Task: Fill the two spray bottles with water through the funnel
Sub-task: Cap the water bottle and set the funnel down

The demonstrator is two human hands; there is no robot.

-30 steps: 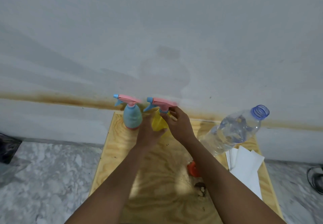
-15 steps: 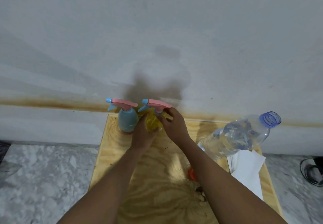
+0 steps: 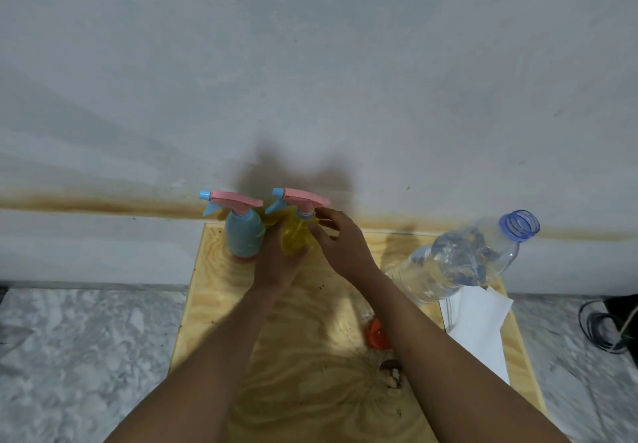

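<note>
Two spray bottles with pink trigger heads stand at the far edge of the wooden board (image 3: pixel 214 308), against the wall. The blue spray bottle (image 3: pixel 243 237) stands untouched on the left. My left hand (image 3: pixel 276 266) grips the body of the yellow spray bottle (image 3: pixel 293 239) from the front. My right hand (image 3: pixel 341 245) has its fingertips curled at that bottle's neck, just under the pink spray head (image 3: pixel 303 198). The orange funnel (image 3: pixel 376 335) lies on the board, partly hidden under my right forearm. A clear water bottle (image 3: pixel 459 263) with an open blue neck leans at the right.
White paper sheets (image 3: pixel 480 325) lie at the board's right edge under the water bottle. A small brown scrap (image 3: pixel 392 370) sits on the board near the funnel. Marble floor lies on both sides, with a black cable (image 3: pixel 600 328) at the far right. The wall rises right behind the bottles.
Both hands have stayed on the yellow spray bottle. My right fingers have shifted slightly around its neck. The view has drifted a little.
</note>
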